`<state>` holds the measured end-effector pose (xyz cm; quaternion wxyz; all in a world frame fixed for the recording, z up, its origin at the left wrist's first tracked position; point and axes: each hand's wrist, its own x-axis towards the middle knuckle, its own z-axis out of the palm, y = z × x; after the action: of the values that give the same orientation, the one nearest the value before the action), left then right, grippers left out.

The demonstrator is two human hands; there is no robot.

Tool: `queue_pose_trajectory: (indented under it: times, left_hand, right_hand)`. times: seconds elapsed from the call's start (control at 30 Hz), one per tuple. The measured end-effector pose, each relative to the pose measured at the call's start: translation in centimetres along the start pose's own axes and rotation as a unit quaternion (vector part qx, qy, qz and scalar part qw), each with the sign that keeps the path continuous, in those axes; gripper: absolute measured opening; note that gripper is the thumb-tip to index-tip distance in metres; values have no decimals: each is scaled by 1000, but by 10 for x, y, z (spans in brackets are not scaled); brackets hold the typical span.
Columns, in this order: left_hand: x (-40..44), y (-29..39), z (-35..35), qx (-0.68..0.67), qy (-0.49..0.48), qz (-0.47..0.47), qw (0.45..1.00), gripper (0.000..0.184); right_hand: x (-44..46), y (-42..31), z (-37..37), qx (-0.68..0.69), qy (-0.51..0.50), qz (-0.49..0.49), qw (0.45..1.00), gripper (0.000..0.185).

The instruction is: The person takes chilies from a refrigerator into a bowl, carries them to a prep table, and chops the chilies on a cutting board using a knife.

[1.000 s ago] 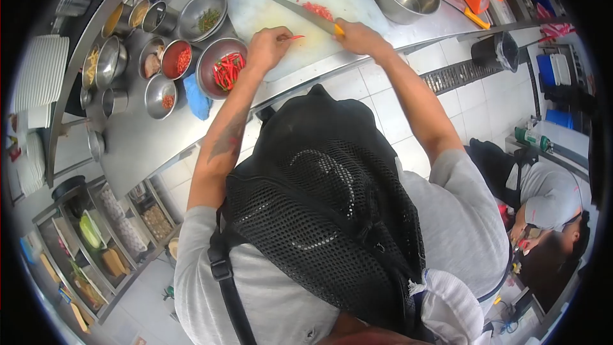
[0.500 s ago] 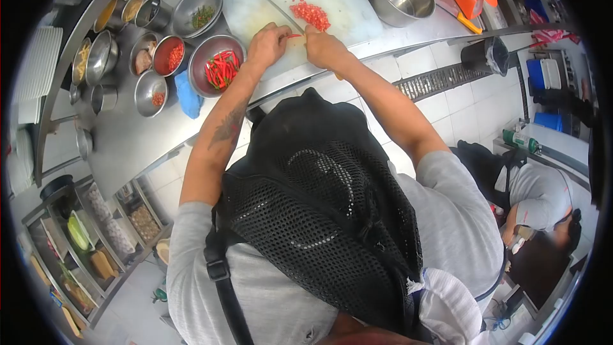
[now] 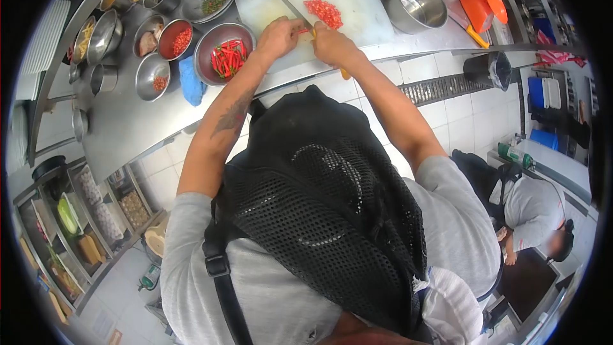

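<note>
My right hand (image 3: pixel 331 46) is wrapped round the yellow handle of a long knife (image 3: pixel 285 1), whose blade points up and left over the white cutting board (image 3: pixel 255 9). My left hand (image 3: pixel 280 36) pinches a red chili (image 3: pixel 302 31), of which only a small part shows beside the blade. Chopped red chili (image 3: pixel 324 12) lies in a pile on the board, beyond my right hand. Left of my left hand, a metal bowl (image 3: pixel 200 48) holds whole red chilies (image 3: pixel 228 59). A blue cloth (image 3: pixel 191 81) touches the counter beside that bowl.
Several metal bowls with ingredients stand at the left of the counter (image 3: pixel 128 128). An empty pot (image 3: pixel 416 5), an orange scale (image 3: pixel 476 11) and a yellow-handled knife (image 3: pixel 476 36) are at the right. A co-worker (image 3: pixel 533 207) bends over at the far right.
The right hand and knife have come left, close to the left hand, from their place a second ago. The co-worker's arms and head have shifted. The whole view has moved slightly.
</note>
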<state>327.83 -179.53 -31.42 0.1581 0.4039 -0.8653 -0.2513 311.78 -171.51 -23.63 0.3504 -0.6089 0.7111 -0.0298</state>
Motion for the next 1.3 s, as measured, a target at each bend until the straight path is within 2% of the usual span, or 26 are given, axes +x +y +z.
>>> queue_pose_trajectory:
  times: [0.1, 0.17, 0.27, 0.37, 0.43, 0.57, 0.7, 0.77, 0.87, 1.0, 1.07, 1.2, 1.3]
  left_hand:
    - [-3, -7, 2, 0, 10, 14, 1000, 23]
    - [1, -4, 0, -2, 19, 30, 999, 23]
    - [1, -5, -2, -27, 14, 27, 999, 24]
    - [0, -7, -1, 2, 18, 38, 999, 23]
    - [-2, -5, -2, -59, 16, 29, 998, 18]
    - [-4, -7, -4, -23, 9, 27, 999, 16]
    - [-3, -5, -4, -19, 21, 33, 999, 14]
    - [-10, -6, -5, -2, 6, 32, 999, 13]
    - [-6, -4, -4, -18, 22, 24, 999, 13]
    - [-12, -2, -5, -20, 7, 5, 1000, 13]
    - [-2, -2, -7, 1, 14, -3, 1000, 13]
    - [-4, -10, -3, -33, 20, 5, 999, 16]
    - [-4, -9, -7, -33, 15, 8, 999, 16]
  right_hand:
    - [-3, -3, -2, -12, 1, -17, 1000, 34]
    - [8, 7, 17, -58, 42, -39, 997, 29]
    - [10, 9, 14, -23, 43, -41, 998, 29]
    - [-6, -5, 4, -19, 19, -21, 999, 34]
    - [-2, -2, 6, -11, 22, -24, 999, 34]
    - [-5, -3, 4, -12, -1, -32, 999, 30]
    - [17, 9, 21, -12, 54, -57, 997, 30]
    - [0, -5, 2, 24, -14, -10, 1000, 31]
    - [16, 5, 29, -24, 36, -36, 998, 33]
    - [8, 3, 21, 17, 5, -41, 999, 34]
    - [7, 3, 21, -57, 55, -59, 995, 34]
    - [2, -10, -2, 35, -25, -13, 999, 41]
    - [-8, -15, -2, 10, -27, -20, 999, 42]
